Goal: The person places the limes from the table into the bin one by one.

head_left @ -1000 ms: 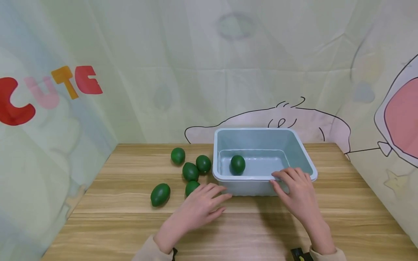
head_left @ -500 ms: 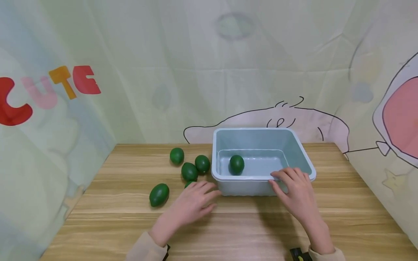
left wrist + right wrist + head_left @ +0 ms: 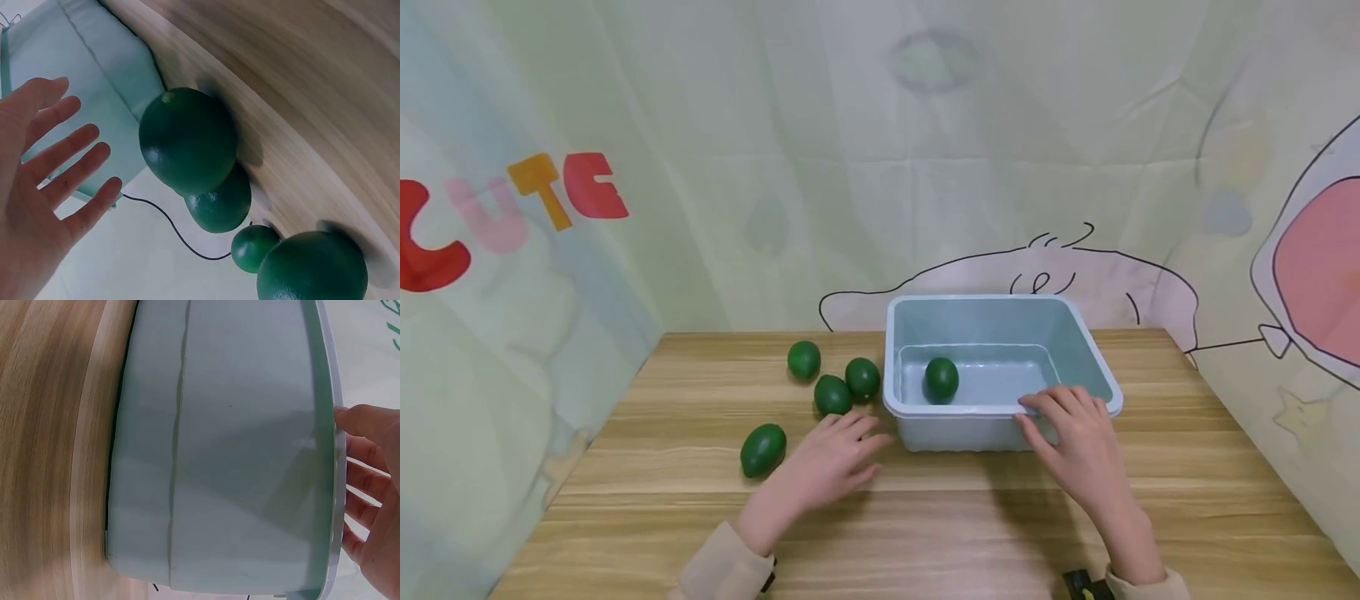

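Note:
My left hand (image 3: 831,462) hovers over the table beside the limes, fingers spread and holding nothing. In the left wrist view, its fingers are apart from the nearest lime (image 3: 187,140), which the hand covers in the head view. Other green limes lie around it: one at the back (image 3: 804,361), two close together, and one lime (image 3: 763,450) farther left. My right hand (image 3: 1078,437) holds the front rim of a pale blue plastic bin (image 3: 970,429), thumb outside and fingers over the edge. Inside the bin, at its left, sits a single lime (image 3: 942,380).
The bin stands on a wood-grain table (image 3: 955,533), near its back edge. A printed cloth backdrop (image 3: 850,167) hangs behind and along the sides.
My left hand has shifted left, away from the bin, and now covers the front lime of the cluster. The right hand stays on the rim; the head view drifts slightly.

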### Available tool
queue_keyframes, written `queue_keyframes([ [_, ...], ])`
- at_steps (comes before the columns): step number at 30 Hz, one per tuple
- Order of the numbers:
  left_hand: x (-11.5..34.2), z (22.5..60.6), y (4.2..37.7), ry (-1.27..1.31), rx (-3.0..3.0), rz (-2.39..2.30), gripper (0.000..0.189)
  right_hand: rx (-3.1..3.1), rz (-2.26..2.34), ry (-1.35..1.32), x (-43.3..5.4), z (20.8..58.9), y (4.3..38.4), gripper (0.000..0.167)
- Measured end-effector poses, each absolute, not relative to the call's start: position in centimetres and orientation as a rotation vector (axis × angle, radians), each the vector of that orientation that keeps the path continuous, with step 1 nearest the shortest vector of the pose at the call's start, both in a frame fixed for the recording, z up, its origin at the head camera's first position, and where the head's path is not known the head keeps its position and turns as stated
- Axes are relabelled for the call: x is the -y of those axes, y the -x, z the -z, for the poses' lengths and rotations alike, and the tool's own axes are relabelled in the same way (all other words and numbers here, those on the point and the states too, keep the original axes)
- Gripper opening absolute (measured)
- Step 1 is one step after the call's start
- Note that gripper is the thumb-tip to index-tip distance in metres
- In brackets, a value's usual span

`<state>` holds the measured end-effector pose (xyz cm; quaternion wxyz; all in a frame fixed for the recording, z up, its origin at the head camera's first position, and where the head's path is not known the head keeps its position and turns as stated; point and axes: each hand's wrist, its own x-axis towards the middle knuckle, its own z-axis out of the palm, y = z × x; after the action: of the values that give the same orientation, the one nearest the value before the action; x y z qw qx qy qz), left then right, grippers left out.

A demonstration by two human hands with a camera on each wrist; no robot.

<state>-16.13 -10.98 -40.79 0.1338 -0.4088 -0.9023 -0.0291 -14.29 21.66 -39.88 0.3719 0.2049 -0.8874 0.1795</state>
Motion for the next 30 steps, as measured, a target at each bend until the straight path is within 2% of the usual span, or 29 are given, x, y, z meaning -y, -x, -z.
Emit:
queue_keyframes([
  [30, 13.2, 41.5, 16.7, 1.077, 2.814, 0.071, 0.045, 2.257, -0.489, -0.536, -21.8, 40.2, 14.6, 0.018],
])
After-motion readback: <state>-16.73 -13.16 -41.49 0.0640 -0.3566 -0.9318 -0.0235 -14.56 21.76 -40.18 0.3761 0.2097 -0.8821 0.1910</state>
